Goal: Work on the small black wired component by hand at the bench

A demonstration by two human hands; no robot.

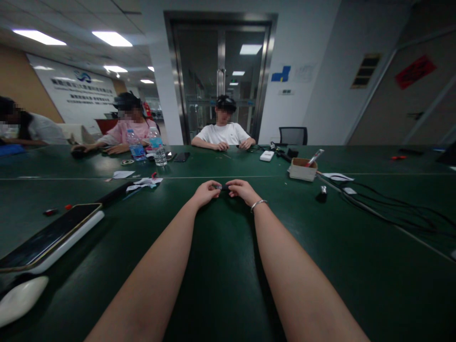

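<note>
Both arms stretch out over the green table, and my hands meet above its middle. Between them is a small dark stick-like thing point(224, 187) with a greyish, metal-looking end, too small to identify. My left hand point(207, 194) pinches its left, lighter end between thumb and fingers. Its dark right end is gripped by the fingertips of my right hand point(244, 191), which has a silver bangle point(258, 204) at the wrist. The fingers partly cover the thing, so I cannot tell whether it is one piece or two.
A phone point(53, 232) rests on a white block at left, near a white rounded object point(23, 299). Crumpled paper point(146, 182) and water bottles point(157, 147) stand beyond. Rightward are a small box point(302, 170) and black cables point(384, 204). Several people sit across the table.
</note>
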